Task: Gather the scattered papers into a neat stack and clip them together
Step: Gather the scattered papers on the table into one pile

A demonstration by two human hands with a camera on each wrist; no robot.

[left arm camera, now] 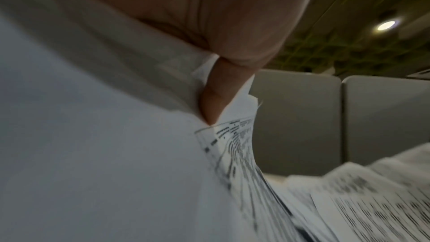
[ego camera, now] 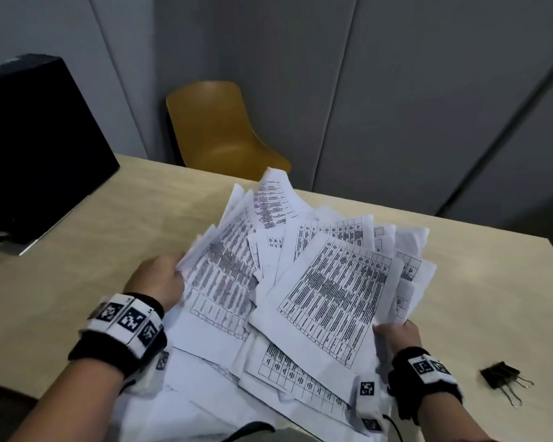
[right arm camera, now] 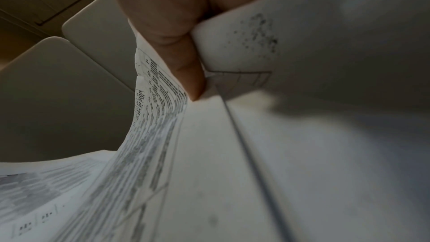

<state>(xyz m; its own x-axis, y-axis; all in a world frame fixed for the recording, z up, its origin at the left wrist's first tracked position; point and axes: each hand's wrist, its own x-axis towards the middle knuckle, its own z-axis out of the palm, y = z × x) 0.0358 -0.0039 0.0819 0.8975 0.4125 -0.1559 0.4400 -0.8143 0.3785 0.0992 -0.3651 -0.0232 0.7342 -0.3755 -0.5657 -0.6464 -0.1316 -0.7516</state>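
A person's two hands gather a loose, fanned heap of printed papers (ego camera: 300, 282) above a pale wooden table (ego camera: 109, 224), seen from the head camera: the left hand (ego camera: 160, 279) grips the heap's left edge, the right hand (ego camera: 396, 333) its lower right corner, and the sheets splay out unevenly between them, corners pointing in many directions, most printed with dense tables of text. In the left wrist view a thumb (left arm camera: 216, 98) lies on top of the pages with the sheets bent up against the palm, so the fingers are curled round the paper; the other fingers are hidden under the sheets. The right wrist view shows the same hold mirrored, a thumb (right arm camera: 186, 69) pressed down onto a printed page while blank undersides of paper fill the rest of the picture. Both wrists wear black bands fitted with white blocks bearing black square markers. Black binder clips (ego camera: 502, 376) with wire handles lie on the table to the right of the right wrist, apart from the heap and untouched; how many there are cannot be told. At the table's far left stands a dark monitor (ego camera: 35, 138), seen from behind. A mustard-yellow chair (ego camera: 217, 129) stands beyond the table's far edge, against grey wall panels (ego camera: 396, 90). The papers are not yet squared into a stack, and no clip is on them
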